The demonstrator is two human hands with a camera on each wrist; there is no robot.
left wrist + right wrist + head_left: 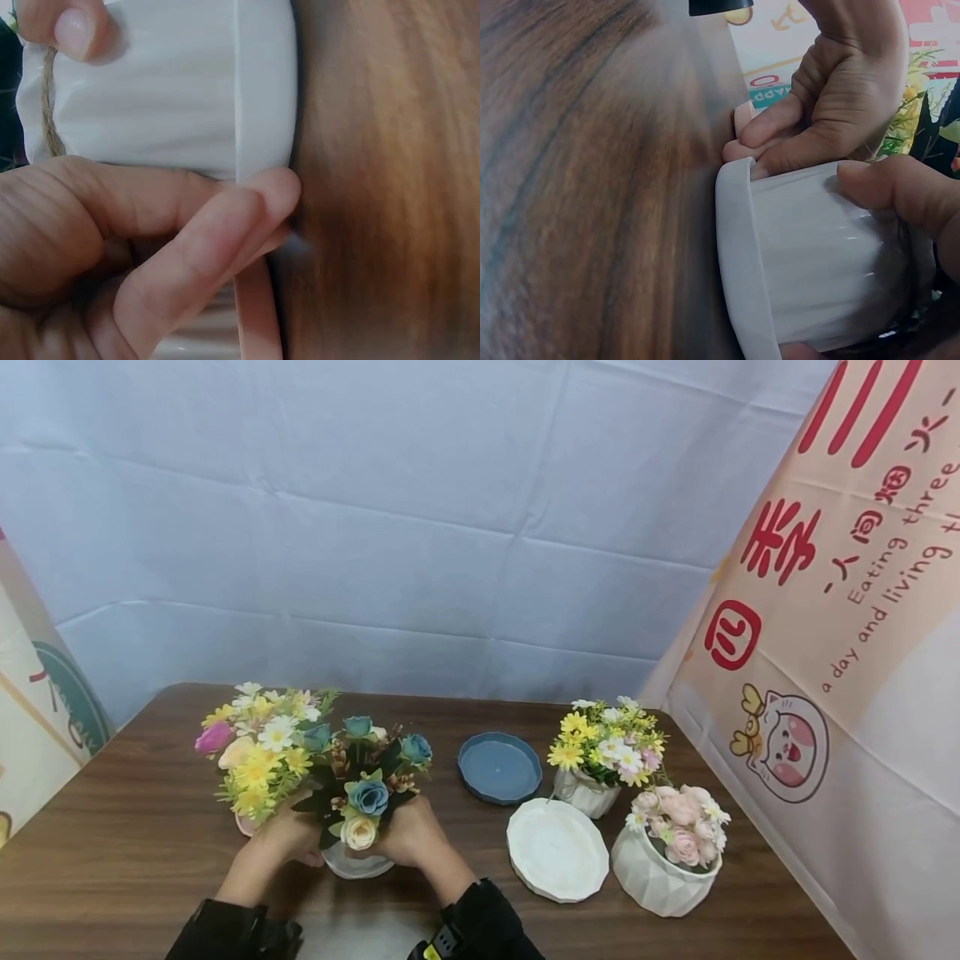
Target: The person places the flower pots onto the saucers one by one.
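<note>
A white ribbed flowerpot point(150, 97) with twine round it stands on a white saucer point(266, 82) near the table's front. Blue and cream artificial roses point(369, 795) rise from this pot in the head view and hide most of it. My right hand point(412, 835) grips the pot's side, its thumb lying along the wall in the right wrist view. At the saucer's left edge, my left hand point(288, 839) pinches the rim between thumb and bent fingers. Just beyond that hand is a pot of yellow, white and pink flowers point(258, 760), on a pinkish saucer point(259, 315).
On the right stand a pot of yellow and white daisies point(607, 747) and a white faceted pot point(663, 877) of pink roses. A blue saucer point(500, 768) and a white saucer point(558, 852) lie between these and my hands. Cloth hangs behind the table point(90, 860).
</note>
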